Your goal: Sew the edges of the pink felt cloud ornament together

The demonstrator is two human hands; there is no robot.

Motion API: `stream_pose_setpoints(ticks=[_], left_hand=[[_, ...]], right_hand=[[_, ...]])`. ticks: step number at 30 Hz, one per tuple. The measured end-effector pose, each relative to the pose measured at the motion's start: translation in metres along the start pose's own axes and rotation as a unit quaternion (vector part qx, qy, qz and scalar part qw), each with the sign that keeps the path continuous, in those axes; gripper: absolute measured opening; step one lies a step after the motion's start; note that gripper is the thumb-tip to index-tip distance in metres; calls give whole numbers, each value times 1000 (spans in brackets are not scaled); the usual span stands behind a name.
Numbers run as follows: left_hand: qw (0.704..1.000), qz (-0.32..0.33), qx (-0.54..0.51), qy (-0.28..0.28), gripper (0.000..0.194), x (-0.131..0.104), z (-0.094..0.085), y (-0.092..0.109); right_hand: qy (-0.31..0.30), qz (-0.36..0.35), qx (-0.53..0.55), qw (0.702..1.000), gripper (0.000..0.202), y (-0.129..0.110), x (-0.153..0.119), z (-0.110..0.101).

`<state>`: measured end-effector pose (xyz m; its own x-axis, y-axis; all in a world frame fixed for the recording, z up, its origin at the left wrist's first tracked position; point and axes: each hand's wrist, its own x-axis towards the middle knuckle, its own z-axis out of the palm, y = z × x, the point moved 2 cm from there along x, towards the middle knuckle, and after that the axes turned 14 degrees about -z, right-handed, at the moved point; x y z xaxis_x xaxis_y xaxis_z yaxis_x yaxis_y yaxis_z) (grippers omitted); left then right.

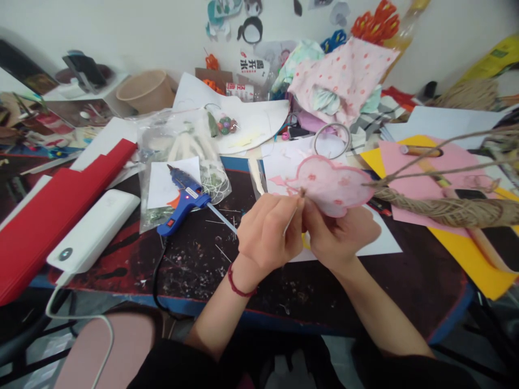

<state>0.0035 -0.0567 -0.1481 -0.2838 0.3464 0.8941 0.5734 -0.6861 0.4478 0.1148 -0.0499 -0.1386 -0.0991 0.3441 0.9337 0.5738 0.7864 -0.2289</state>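
Observation:
My left hand point(270, 229), with a dark red cord bracelet at the wrist, is closed in a pinch at the left tip of a pink, cloud-shaped fabric piece point(334, 183). A short brown twine end point(302, 192) sticks up between its fingertips, and a thin pale strip shows along the fingers. My right hand point(332, 235) is closed on the lower left part of the fabric piece, its thumb near the left fingertips. From the piece's right end, twine strands point(421, 156) run to the right, above a twine-wrapped rod point(446, 208).
A blue hot glue gun point(184, 200) lies left of my hands, its cable hanging off the table edge. Further left are a white power bank point(95, 229) and a red folded strip point(67, 216). Behind lie a tape roll point(331, 140) and crumpled spotted fabric point(344, 81).

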Motion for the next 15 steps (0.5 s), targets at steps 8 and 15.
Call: stream_pose_setpoints(ticks=[8,15], left_hand=[[1000,-16,-8,4,12,1,0,-2],[999,-6,-40,-2,20,2,1,-4]], right_hand=[[9,-12,7,1000,32,1,0,0],[88,79,96,988,9,9,-9,8]])
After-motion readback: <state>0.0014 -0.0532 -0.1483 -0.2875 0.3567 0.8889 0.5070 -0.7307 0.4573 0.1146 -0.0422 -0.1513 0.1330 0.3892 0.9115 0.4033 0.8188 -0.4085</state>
